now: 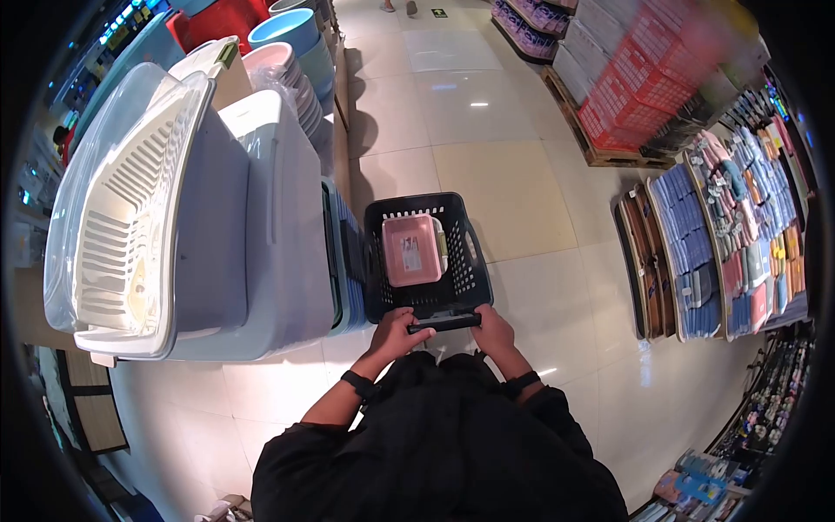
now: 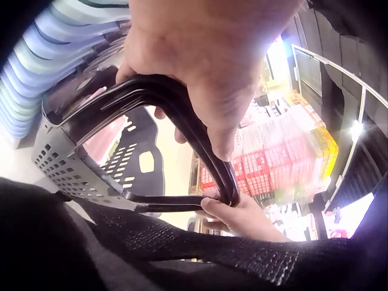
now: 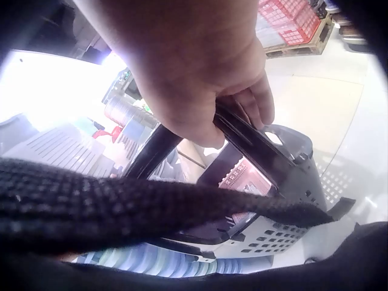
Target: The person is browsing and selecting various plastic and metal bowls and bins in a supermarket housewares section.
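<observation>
A dark shopping basket [image 1: 456,205] with perforated walls is in front of the person in the head view. Inside it lies a pink plastic container [image 1: 410,244] with a label, partly covering a white one with a green clip [image 1: 442,244]. My left hand [image 1: 393,336] grips the left part of the black handle [image 1: 445,323]. At its other end my right hand [image 1: 495,334] grips the same handle. Both wrist views show fingers curled round the handle, and the right hand [image 2: 241,217] also appears in the left wrist view.
Large plastic storage bins [image 1: 287,235] and a white dish rack [image 1: 130,235] stand close on the left. Ahead runs a tiled aisle [image 1: 487,165]. Red crates [image 1: 626,96] sit on a wooden pallet [image 1: 570,113] at the upper right, with stacked folded textiles [image 1: 683,217] nearer.
</observation>
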Tool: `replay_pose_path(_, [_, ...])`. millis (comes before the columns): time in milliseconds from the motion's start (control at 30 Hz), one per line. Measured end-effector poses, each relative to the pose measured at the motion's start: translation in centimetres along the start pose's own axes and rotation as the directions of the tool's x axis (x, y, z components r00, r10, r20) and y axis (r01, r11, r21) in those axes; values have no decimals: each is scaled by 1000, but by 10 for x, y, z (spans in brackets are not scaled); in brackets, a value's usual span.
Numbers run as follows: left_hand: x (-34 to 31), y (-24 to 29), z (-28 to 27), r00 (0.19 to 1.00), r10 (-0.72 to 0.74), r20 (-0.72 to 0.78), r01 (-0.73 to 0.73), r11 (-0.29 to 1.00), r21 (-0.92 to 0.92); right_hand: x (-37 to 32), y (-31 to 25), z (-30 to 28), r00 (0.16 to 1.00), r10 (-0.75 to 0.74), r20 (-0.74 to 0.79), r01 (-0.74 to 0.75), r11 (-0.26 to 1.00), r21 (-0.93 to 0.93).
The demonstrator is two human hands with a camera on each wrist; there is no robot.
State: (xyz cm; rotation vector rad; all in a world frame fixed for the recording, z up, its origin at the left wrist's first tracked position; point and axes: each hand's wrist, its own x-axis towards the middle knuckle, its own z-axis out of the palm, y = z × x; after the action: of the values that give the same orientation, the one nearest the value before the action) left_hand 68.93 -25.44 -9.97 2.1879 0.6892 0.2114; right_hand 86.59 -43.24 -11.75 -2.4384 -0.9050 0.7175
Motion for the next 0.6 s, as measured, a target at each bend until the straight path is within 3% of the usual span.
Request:
replay_pose_path(33, [3,2,-5,998,-42,48,44,998,-33,3,-3,2,1000,11,-15,-11,1000,1])
replay_pose_path(167, [11,-4,2,987,-149,-52,151,988,37,29,-8,0,1000,-10,-19,10,1000,7])
replay_pose_path(233, [17,4,6,916,-363,-172,374,927,36,44,-8,-1,999,-33,-8,33,999,8])
replay_pose_path(333, [28,8,6,840,-502,-204,507,861,-29,64,-11,-3,997,-77,15,77,997,-3])
replay_pose_path(600, [57,-23,6,853,-470,-225,445,882,-156,116,-8,-7,958,-284,45,285,959,-7])
